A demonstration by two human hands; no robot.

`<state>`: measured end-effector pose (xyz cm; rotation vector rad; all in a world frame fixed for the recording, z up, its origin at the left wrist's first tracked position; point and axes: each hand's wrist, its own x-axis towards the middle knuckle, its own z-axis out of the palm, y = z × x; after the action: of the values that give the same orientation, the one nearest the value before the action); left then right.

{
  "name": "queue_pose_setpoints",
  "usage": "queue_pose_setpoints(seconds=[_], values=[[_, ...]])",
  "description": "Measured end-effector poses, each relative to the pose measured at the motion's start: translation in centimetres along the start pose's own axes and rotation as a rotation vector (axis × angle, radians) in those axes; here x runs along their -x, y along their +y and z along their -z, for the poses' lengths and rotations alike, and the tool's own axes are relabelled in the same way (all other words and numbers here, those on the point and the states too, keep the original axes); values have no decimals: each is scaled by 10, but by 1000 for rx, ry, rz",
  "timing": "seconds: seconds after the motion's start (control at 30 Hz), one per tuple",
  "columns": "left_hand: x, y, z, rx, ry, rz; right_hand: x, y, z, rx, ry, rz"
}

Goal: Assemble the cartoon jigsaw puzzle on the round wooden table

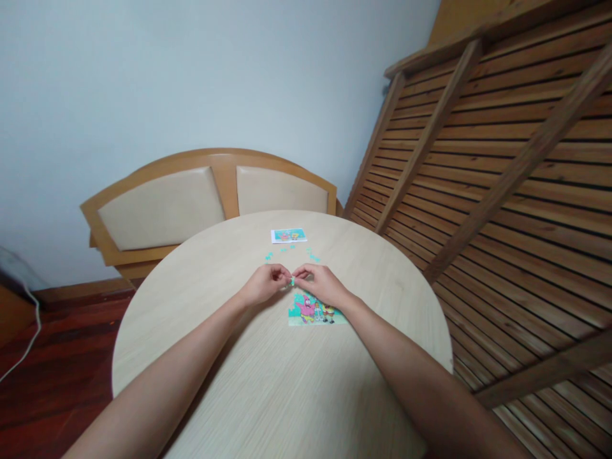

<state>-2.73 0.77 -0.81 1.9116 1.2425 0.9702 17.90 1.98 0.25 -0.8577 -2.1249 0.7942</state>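
Note:
A small turquoise jigsaw puzzle piece [293, 280] is pinched between my left hand [266, 283] and my right hand [321, 284], whose fingertips meet at it. Just below them lies a partly joined jigsaw puzzle [306, 310] with a pink starfish figure and a yellow figure. My right hand and wrist cover part of its upper right side. Beyond my hands, several loose turquoise pieces [312, 255] are scattered in an arc. Farther back rests a picture card [289, 236] showing the same figures.
The round pale wooden table [229, 395] carries everything. Behind it stands a wooden headboard [224, 182] with cream panels against the wall. Wooden slats [507, 191] lean on the right. A white cable [36, 325] hangs at the left above the red floor.

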Motion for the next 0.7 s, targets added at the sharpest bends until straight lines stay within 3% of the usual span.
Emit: queue_pose_setpoints(seconds=[0.27, 0.7], values=[[2, -2, -7, -19, -66, 28, 7, 20, 21, 147, -222, 31], [2, -5, -17, -56, -85, 56, 9, 22, 28, 245, -252, 71]])
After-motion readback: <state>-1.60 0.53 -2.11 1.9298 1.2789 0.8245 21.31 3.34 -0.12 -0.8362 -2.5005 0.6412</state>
